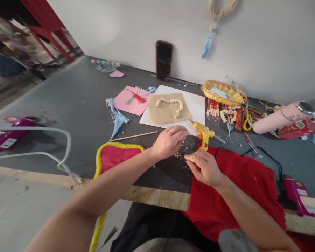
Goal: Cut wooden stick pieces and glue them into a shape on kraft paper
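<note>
My left hand (170,141) hovers over the dark tabletop, just below the white paper (196,101). Its fingers are bent together, and whatever they hold, if anything, is hidden. To its right, my right hand (204,167) is closed in a pinch at its fingertips; the thing there is too small to make out. Small pale chips (177,154) lie scattered between the two hands. A yellow glue gun (204,134) rests just beyond my right hand. On a brown paper sheet (160,117) lies a curved string of pale bead-like pieces (179,105).
A red cloth (241,182) drapes over the table edge at right. Behind it are scissors (248,120), a wicker basket (223,92) and a pink flask (280,117). A phone (163,61) leans on the wall. Blue tassels (118,117) and a thin stick (135,135) lie left.
</note>
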A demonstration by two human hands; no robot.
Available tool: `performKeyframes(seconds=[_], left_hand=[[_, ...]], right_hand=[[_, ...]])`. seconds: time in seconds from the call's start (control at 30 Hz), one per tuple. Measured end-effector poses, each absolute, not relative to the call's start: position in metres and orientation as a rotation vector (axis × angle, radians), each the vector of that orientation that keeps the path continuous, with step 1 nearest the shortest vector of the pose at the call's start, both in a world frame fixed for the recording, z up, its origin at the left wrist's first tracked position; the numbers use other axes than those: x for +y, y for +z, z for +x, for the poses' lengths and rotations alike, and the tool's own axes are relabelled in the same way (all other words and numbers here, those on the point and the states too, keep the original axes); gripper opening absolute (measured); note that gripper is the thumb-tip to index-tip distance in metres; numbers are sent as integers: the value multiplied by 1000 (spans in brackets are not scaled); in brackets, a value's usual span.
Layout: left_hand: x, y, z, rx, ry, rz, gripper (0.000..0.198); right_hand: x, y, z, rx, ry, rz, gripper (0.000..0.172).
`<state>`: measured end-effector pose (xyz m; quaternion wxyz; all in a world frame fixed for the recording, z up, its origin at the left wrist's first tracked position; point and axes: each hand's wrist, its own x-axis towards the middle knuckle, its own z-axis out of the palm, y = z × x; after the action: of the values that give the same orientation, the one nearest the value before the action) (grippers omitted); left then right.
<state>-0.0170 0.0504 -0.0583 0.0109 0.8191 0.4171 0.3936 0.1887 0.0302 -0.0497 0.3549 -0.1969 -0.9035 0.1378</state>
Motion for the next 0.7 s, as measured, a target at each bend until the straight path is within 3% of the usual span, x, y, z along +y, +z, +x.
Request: performKeyframes(seconds=[0.7], left_hand=[[55, -56, -31, 1362, 1271, 2231, 23]], right_hand=[[34, -49, 187, -2213, 689, -635, 20]])
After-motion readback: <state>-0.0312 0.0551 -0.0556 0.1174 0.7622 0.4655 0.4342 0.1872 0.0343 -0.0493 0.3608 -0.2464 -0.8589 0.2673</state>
